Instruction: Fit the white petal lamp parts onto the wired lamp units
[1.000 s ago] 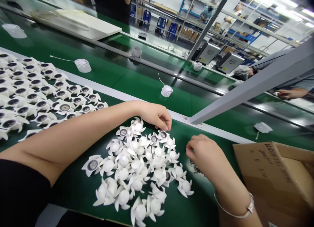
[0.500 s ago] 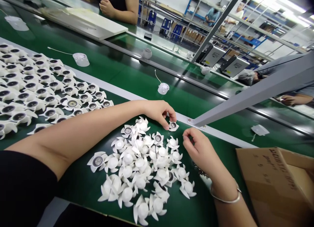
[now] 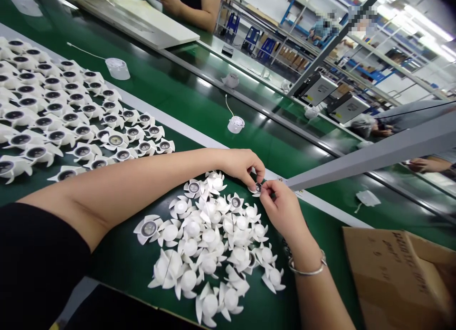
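Beyond the pile, my left hand grips a small white fan blade by its edge, its dark round hub facing up. The fingers of my right hand are pinched together right at this fan blade's hub. Whatever lies between those right fingertips is hidden. Below both hands spreads a loose pile of white fan blades, most with their domed side up and several showing a grey hub. Across the left, under and past my left forearm, many fan blades lie in rows with dark hubs upward.
An open cardboard box stands at the right. A slanted grey post rises beside my right hand. On the green belt sit white round housings with wires. Co-workers' arms show across the line, near a white board.
My right hand has moved left and up to the fan blade in my left hand, and its fingertips now meet it. The camera view has shifted slightly.
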`<state>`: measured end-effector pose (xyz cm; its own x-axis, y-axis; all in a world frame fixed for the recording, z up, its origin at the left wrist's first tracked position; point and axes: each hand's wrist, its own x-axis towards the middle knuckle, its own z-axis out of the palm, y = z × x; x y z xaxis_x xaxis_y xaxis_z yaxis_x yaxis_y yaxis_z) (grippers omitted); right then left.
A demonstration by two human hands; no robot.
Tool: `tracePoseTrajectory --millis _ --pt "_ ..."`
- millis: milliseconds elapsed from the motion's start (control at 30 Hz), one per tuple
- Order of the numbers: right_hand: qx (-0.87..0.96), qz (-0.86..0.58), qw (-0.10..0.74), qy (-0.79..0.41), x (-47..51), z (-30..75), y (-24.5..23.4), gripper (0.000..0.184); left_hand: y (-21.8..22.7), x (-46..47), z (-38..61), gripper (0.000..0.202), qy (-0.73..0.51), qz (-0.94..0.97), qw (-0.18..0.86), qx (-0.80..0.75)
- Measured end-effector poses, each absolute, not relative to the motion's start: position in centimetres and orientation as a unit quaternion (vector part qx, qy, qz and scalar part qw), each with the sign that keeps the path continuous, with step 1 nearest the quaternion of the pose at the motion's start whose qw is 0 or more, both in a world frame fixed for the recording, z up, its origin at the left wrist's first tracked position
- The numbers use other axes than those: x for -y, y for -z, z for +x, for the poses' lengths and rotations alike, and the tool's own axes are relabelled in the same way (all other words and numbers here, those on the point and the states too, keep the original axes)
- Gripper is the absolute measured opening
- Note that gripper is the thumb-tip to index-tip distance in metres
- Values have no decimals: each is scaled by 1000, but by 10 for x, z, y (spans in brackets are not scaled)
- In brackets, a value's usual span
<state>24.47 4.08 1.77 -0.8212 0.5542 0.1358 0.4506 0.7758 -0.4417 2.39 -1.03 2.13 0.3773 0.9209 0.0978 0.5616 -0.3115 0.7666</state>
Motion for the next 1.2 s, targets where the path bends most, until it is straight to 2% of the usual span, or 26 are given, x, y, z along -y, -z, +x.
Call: tracePoseTrajectory --millis 167,400,633,767,833,933,967,1033,1200 --pt "954 -245 125 -118 -39 241 -21 9 -20 10 24 28 -288 766 328 -472" --pt "969 -203 117 -80 -41 241 -22 11 -22 10 26 27 -286 752 337 -490" --pt "981 -127 118 88 -23 238 -27 26 -21 9 26 26 -282 748 334 -500" --pt "983 -110 136 62 -28 255 -41 25 -21 9 26 29 -284 744 341 -500" --pt "960 -178 209 53 -49 275 -54 23 -22 9 26 32 -281 739 342 -507" --pt "861 -393 310 86 -104 309 -73 30 -23 10 25 35 -275 729 350 -520" --pt "829 -470 292 82 -125 319 -77 33 -23 11 25 36 -274 726 354 -521" --pt "786 -582 202 54 -165 333 -76 35 -23 11 24 36 -274 722 361 -522" --pt "713 -696 82 35 -224 342 -32 36 -21 9 23 40 -271 715 374 -526"
